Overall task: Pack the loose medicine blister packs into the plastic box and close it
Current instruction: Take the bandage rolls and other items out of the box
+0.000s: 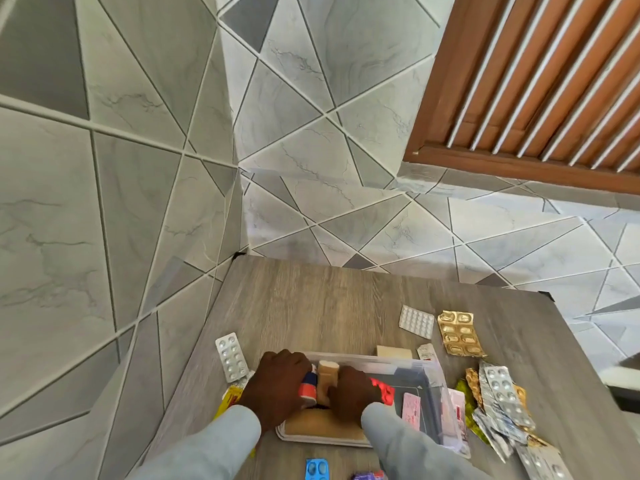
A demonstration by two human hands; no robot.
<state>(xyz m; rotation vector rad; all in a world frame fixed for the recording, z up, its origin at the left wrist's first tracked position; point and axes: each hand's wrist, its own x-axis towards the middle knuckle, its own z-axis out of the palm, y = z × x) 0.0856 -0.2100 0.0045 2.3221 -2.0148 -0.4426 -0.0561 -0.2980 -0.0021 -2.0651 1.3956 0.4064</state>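
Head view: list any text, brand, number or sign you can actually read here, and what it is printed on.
No text can be read.
Pink-and-white packet in the plastic box: print too blurred.
White strip with red marks behind the box: too small.
Yellow-red pack by the left hand: blurred.
Blister packs, such as the gold one: no legible lettering.
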